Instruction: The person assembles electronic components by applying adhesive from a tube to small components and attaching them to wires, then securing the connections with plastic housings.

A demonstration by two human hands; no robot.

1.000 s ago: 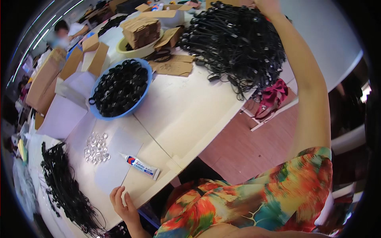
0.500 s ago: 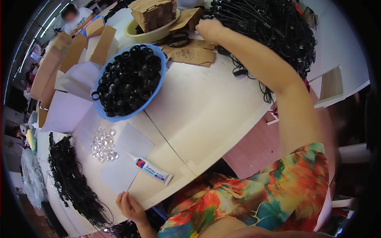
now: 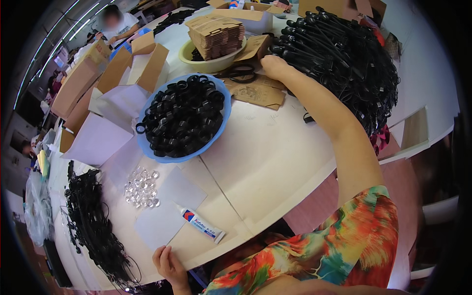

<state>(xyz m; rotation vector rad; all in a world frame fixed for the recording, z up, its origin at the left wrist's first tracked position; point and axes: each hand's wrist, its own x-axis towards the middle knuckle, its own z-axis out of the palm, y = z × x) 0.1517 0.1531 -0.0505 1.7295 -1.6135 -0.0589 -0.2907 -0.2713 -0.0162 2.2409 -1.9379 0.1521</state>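
My right hand (image 3: pixel 275 67) is stretched far across the table, curled closed at the near left edge of a big heap of black cables (image 3: pixel 339 64). Its fingertips are hidden, so what they hold, if anything, does not show. Flattened brown cardboard (image 3: pixel 258 94) lies just below it, with black-handled scissors (image 3: pixel 241 73) to its left. At the near table edge rests my left hand (image 3: pixel 169 265), fingers loosely bent and apart, with nothing in it. Beyond it lie a white-and-blue glue tube (image 3: pixel 202 225), a white sheet (image 3: pixel 160 227) and a cluster of clear round pieces (image 3: pixel 142 188).
A blue basin (image 3: pixel 227 110) is heaped with black rings (image 3: pixel 184 115). Behind it, a cream bowl (image 3: pixel 201 64) holds stacked brown cardboard pieces (image 3: pixel 216 37). A bundle of thin black cords (image 3: pixel 93 221) lies at left, near open cartons (image 3: pixel 110 73). Another person (image 3: pixel 120 24) sits far left.
The whole view has shifted, so the table's things appear lower and farther right. My right hand stays by the cable heap, and my left hand stays at the table edge.
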